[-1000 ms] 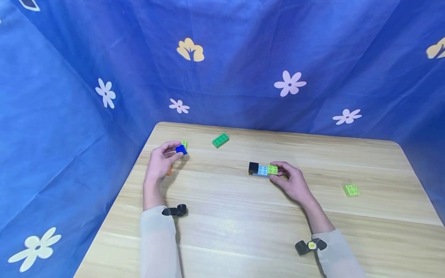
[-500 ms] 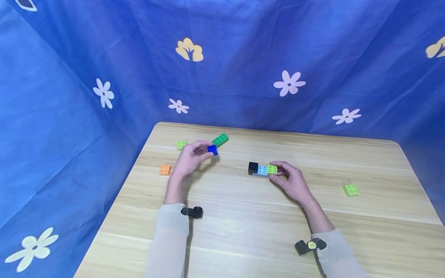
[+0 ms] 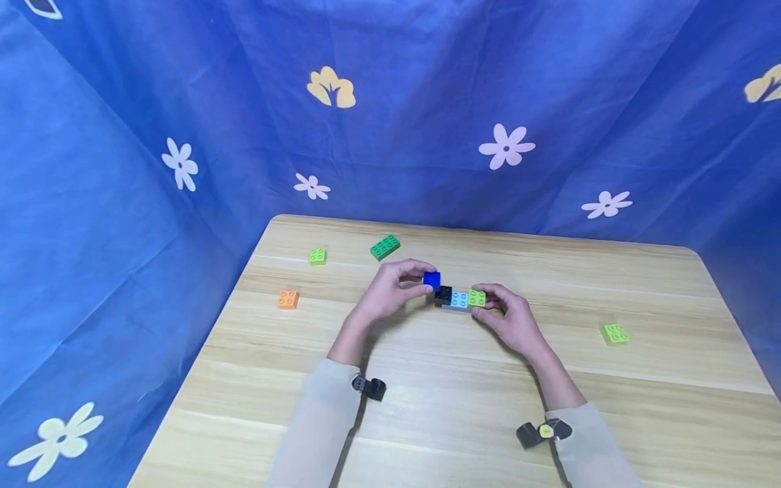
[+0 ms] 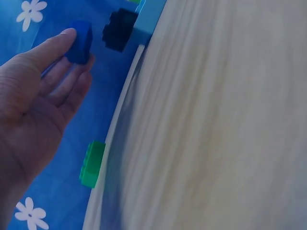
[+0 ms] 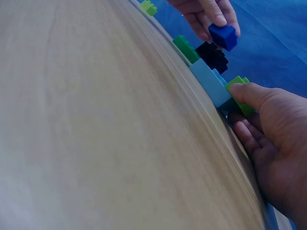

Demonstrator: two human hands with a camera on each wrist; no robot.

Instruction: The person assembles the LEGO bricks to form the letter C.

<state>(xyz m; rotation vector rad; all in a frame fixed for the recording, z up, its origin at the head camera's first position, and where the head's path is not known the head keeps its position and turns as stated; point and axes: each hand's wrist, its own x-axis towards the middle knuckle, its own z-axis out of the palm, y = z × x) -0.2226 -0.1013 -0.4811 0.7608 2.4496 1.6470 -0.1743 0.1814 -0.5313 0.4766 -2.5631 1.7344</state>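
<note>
My left hand (image 3: 387, 293) has the blue brick (image 3: 432, 280) pinched, just apart from the black brick (image 3: 443, 296). My right hand (image 3: 511, 322) pinches the lime brick (image 3: 477, 298) on the light-blue piece (image 3: 459, 299), fingertips partly hidden; left wrist view kinda crops that lime.

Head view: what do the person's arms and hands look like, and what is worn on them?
The left hand and right hand are gloveless. A plain pale sleeve clothes each arm, ending short of the hand. At each cuff sits a small black camera; the right one has a yellow mark beside it.
</note>
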